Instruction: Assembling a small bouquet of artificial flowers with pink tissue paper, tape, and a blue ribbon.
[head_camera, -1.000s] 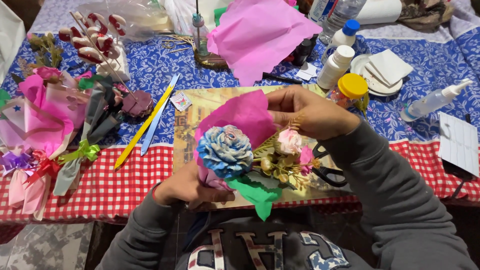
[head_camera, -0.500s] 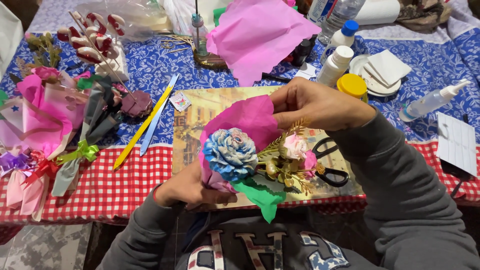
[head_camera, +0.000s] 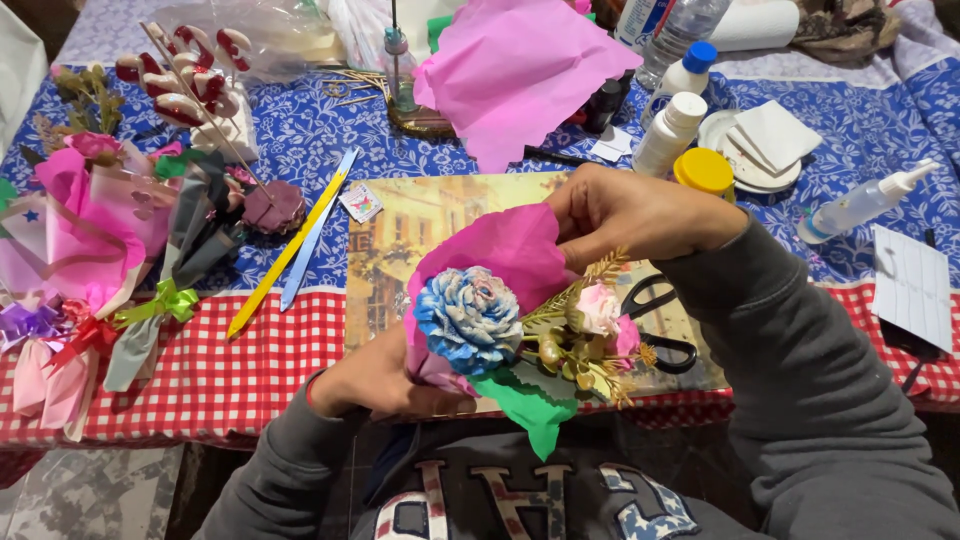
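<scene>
A: Head view. Where does the bouquet sit against the hands?

B: The small bouquet (head_camera: 500, 320) is held over the table's near edge, above a picture board (head_camera: 420, 225). The left hand (head_camera: 375, 385) is closed around its base from below. The right hand (head_camera: 625, 210) pinches the top edge of the pink tissue wrap (head_camera: 500, 255), fingers narrow on the paper. A blue paper rose (head_camera: 468, 318) faces up between the two hands; a pale pink bloom (head_camera: 598, 308) and gold sprigs (head_camera: 600, 270) lie just to its right, and a green leaf (head_camera: 525, 405) hangs below.

A: Any change from half a second ago?

B: Slight. The right hand has shifted a little towards the right, tissue still pinched. The scissors (head_camera: 660, 320) on the board show more fully. The left-hand grip looks unchanged.
</scene>
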